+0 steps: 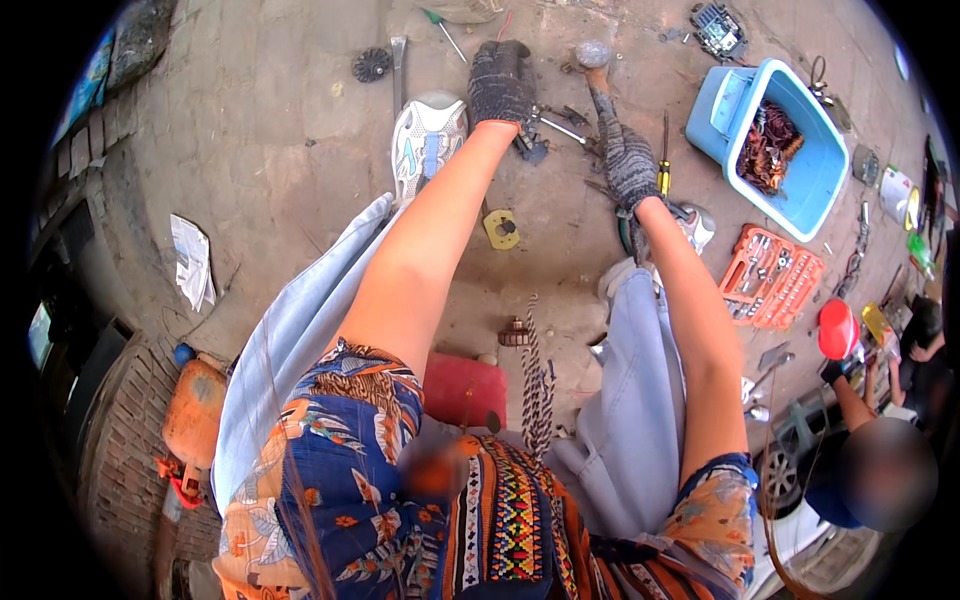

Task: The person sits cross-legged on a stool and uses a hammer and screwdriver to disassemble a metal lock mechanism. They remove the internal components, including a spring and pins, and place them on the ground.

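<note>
Both my hands wear dark grey knit gloves. My left hand (pixel 503 85) is low over the ground beyond my left shoe, its fingers curled down; whatever they grip is hidden beneath the glove. Close to its wrist lie a dark metal piece (pixel 533 150) and a shiny metal rod (pixel 562 128). To the right, my right hand (pixel 630 168) is closed around the handle of a hammer (pixel 593 55), whose rounded grey head points away from me. Beside this hand lies a yellow-handled screwdriver (pixel 664 170). Between my feet sits a yellow plate (pixel 501 229) with a dark centre.
A flat chisel (pixel 399 75), a dark toothed disc (pixel 372 65) and a green-handled screwdriver (pixel 446 36) lie far left. Right are a blue bin (pixel 708 115) with copper-coloured windings and an orange socket set (pixel 770 280). Another person (pixel 850 410) is at lower right, near a red bowl (pixel 838 329).
</note>
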`<control>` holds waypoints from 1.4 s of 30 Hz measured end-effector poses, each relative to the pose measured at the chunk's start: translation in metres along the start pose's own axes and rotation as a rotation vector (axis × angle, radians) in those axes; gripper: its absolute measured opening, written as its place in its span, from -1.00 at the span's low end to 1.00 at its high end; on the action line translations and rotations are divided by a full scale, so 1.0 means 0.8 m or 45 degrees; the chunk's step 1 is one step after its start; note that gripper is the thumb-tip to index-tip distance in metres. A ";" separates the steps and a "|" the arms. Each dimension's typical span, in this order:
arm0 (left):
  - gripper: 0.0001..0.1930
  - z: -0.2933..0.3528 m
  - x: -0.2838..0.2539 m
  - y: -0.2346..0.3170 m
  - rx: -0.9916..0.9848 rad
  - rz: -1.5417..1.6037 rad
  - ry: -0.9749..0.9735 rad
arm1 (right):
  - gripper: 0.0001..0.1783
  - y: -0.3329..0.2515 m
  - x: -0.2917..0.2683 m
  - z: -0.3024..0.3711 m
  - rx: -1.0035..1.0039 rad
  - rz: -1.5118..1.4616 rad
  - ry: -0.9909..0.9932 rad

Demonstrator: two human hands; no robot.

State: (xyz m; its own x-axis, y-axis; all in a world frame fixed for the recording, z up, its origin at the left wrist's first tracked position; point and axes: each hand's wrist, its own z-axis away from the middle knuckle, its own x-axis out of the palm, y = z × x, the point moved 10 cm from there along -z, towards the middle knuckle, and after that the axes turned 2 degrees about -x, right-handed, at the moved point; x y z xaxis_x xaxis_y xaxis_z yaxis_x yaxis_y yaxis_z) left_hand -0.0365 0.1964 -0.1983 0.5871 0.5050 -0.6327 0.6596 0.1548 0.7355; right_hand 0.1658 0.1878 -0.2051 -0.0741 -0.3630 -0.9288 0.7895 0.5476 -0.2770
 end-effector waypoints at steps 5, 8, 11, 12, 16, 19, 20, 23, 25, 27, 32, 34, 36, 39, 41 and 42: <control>-0.83 -0.004 -0.007 0.002 0.011 0.003 0.019 | -0.40 -0.004 -0.039 0.008 0.047 -0.324 0.167; -0.84 0.000 -0.004 0.007 0.038 0.033 0.054 | -0.50 0.003 -0.066 0.011 0.028 -0.247 0.252; -0.84 0.002 -0.002 0.001 0.011 0.020 0.068 | -0.55 -0.006 -0.055 0.013 -0.002 -0.163 0.292; -0.84 0.004 -0.001 0.000 0.016 0.016 0.064 | -0.53 -0.007 -0.048 0.008 0.008 -0.172 0.271; -0.83 0.002 0.002 0.013 0.033 -0.057 0.055 | -0.54 -0.007 -0.015 -0.004 0.157 -0.229 -0.001; -0.75 0.005 0.015 0.049 0.141 -0.108 -0.099 | -0.49 -0.007 -0.028 0.013 0.140 -0.283 0.090; -0.74 -0.001 0.018 0.057 0.176 -0.137 -0.108 | -0.49 -0.012 -0.045 0.013 0.121 -0.213 0.152; -0.73 -0.004 0.037 0.056 0.208 -0.238 -0.115 | -0.54 0.030 -0.038 0.043 0.614 -0.393 0.154; -0.74 -0.008 0.049 0.049 0.200 -0.246 -0.164 | -0.54 0.045 -0.041 0.067 0.820 -0.500 0.217; -0.77 -0.019 0.061 0.050 0.201 -0.179 -0.281 | -0.52 0.044 -0.055 0.081 0.857 -0.462 0.295; -0.86 -0.033 0.063 0.074 0.156 0.262 -0.419 | -0.60 0.065 -0.050 0.082 0.922 -0.370 0.188; -0.83 -0.026 0.080 0.071 -0.042 0.501 -0.762 | -0.58 0.066 0.000 0.055 0.712 -0.214 -0.085; -0.79 -0.018 0.067 0.142 0.160 0.492 -0.966 | -0.48 0.063 -0.016 0.064 0.627 -0.153 0.055; -0.73 0.000 0.020 0.212 0.445 0.431 -1.234 | -0.40 0.076 -0.006 0.094 0.692 -0.165 -0.136; -0.73 0.009 -0.025 0.254 0.520 0.375 -1.399 | -0.44 0.082 -0.002 0.108 0.695 -0.147 -0.243; -0.74 0.015 -0.045 0.264 0.500 0.320 -1.487 | -0.47 0.070 -0.021 0.110 0.617 -0.079 -0.248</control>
State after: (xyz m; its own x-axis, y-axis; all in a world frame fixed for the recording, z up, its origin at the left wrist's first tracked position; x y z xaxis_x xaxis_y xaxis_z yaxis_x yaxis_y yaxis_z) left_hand 0.0875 0.2010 -0.0227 0.6485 -0.5990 -0.4697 0.4466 -0.2003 0.8720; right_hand 0.2646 0.1582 -0.1834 -0.0519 -0.5422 -0.8386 0.9819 0.1257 -0.1420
